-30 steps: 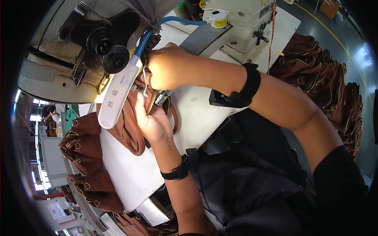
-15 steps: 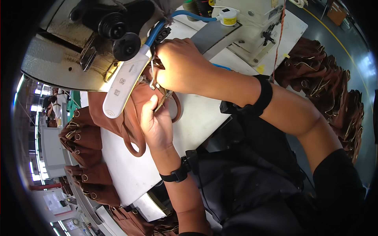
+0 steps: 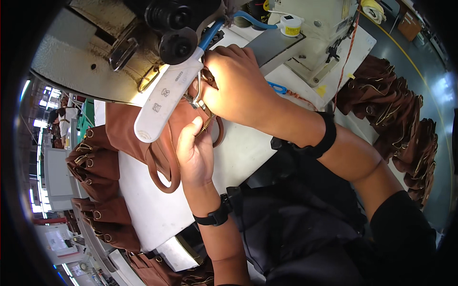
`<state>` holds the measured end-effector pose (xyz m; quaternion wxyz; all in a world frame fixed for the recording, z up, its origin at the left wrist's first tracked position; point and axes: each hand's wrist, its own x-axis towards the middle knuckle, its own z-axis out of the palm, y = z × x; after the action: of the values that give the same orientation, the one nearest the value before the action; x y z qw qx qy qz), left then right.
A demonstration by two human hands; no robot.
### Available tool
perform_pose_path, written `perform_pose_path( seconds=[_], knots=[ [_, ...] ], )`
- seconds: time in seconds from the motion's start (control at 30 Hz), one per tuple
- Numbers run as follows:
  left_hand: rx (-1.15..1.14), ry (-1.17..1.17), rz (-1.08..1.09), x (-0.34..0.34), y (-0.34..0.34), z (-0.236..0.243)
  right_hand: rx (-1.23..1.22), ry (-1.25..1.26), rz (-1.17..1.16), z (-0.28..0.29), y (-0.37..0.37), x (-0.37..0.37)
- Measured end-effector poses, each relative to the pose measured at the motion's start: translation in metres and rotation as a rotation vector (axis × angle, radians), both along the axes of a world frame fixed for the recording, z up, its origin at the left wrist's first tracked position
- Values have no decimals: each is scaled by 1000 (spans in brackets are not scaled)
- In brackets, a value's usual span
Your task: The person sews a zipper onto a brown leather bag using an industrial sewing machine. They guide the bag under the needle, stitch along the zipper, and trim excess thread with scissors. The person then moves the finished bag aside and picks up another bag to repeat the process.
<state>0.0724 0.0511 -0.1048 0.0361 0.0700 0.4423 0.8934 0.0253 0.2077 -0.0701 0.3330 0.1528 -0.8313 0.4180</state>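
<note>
A brown leather-like bag point(image 3: 125, 125) with rounded handles lies under the sewing machine point(image 3: 86, 52), near its presser foot. My left hand point(image 3: 196, 155) grips the bag's near edge, its thumb pressed beside a gold-toothed zipper point(image 3: 205, 126). Above it, my right hand point(image 3: 236, 83) is closed over the bag's top part, right by the needle area. Its fingertips are partly hidden behind a thin metal lever and the machine. A white lamp point(image 3: 168, 97) on a blue flexible neck hangs over the bag and covers part of it.
More brown bags point(image 3: 93, 164) hang along the table's left edge. A large heap of brown bags point(image 3: 381, 102) lies to the right. The white tabletop point(image 3: 229, 157) runs under my forearms. Beside my right arm stands the machine's pale column point(image 3: 317, 45); a red cord point(image 3: 350, 45) hangs near it.
The view has shifted slightly, so the machine and lamp sit farther right. Both hands keep their places on the bag, with only slight movement.
</note>
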Motion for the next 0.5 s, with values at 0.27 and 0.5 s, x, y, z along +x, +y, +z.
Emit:
perform_pose_path(
  seconds=[0.27,0.5],
  knots=[
    [-31,-24,1,6,1,-5,2,-53,7,0,4,2],
    [40,-61,62,21,11,-6,47,-38,-18,3,1,2]
  ],
)
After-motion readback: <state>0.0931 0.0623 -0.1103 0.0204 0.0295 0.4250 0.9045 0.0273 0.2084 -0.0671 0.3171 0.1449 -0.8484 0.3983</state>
